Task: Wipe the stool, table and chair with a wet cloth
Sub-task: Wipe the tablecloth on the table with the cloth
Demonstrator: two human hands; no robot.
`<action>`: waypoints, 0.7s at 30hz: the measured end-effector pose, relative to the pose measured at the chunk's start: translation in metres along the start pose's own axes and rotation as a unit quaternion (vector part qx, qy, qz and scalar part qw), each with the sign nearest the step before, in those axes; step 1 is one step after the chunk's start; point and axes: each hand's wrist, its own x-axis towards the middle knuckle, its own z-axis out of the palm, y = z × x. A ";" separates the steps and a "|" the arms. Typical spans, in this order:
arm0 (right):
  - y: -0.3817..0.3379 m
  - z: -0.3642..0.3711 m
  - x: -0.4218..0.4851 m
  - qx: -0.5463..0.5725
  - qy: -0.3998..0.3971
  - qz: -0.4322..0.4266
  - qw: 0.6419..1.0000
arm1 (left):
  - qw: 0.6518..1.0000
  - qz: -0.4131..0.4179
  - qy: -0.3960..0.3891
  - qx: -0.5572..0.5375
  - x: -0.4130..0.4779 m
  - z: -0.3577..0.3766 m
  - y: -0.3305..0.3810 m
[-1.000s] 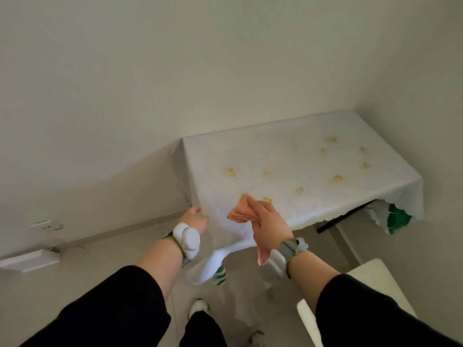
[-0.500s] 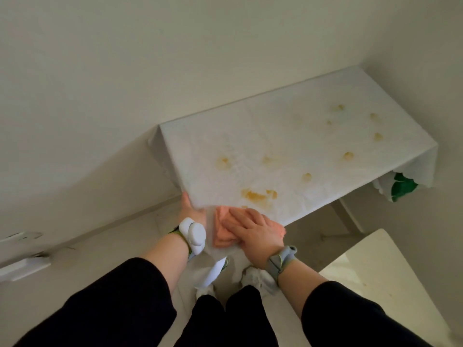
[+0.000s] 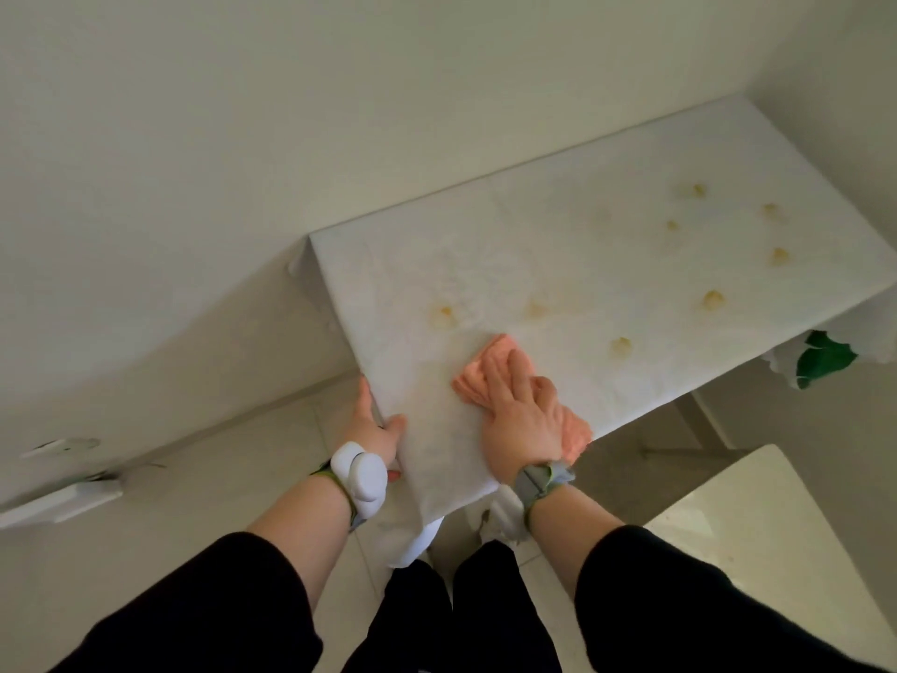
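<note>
A table under a white cover stands against the wall, with several yellow-brown stains across its top. My right hand lies flat with straight fingers on a pink cloth, pressing it onto the near part of the tabletop. My left hand grips the table's near left corner, thumb on top and fingers curled under the edge. A white seat shows at the lower right.
Pale walls close in behind and to the right of the table. A green patch of the cover hangs at the table's right end. A white flat object lies by the left wall. Tiled floor and my dark-trousered legs are below.
My right hand has pushed the cloth forward and right over the large stain near the front edge, which is no longer seen. My left hand keeps its grip on the corner.
</note>
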 end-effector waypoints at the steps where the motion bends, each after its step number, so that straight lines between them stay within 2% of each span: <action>1: -0.014 0.009 -0.008 -0.005 -0.025 -0.045 0.999 | 1.000 0.002 -0.001 -0.001 0.000 0.000 -0.001; 4: -0.030 0.024 -0.015 -0.037 -0.085 -0.166 0.982 | 1.000 -0.008 0.000 0.007 0.001 0.000 -0.003; 7: -0.005 0.009 0.009 -0.096 -0.093 -0.250 0.959 | 1.000 -0.005 0.001 0.021 0.001 0.000 -0.003; 9: 0.021 -0.013 0.032 -0.127 -0.050 -0.206 0.969 | 1.000 0.004 0.003 0.020 0.002 -0.001 -0.003; 12: 0.053 -0.049 0.061 -0.091 0.019 -0.009 0.996 | 1.000 0.005 -0.003 0.030 0.002 -0.002 -0.005; 15: 0.054 -0.059 0.073 -0.039 0.055 0.088 0.994 | 1.000 0.008 -0.001 0.027 0.002 -0.002 -0.006; 18: 0.018 -0.039 0.067 -0.022 0.051 0.068 0.996 | 1.000 0.006 0.003 0.024 0.002 -0.002 -0.007; 21: -0.028 -0.002 0.037 -0.036 0.010 -0.055 0.998 | 1.000 0.008 0.004 0.027 0.002 -0.003 -0.008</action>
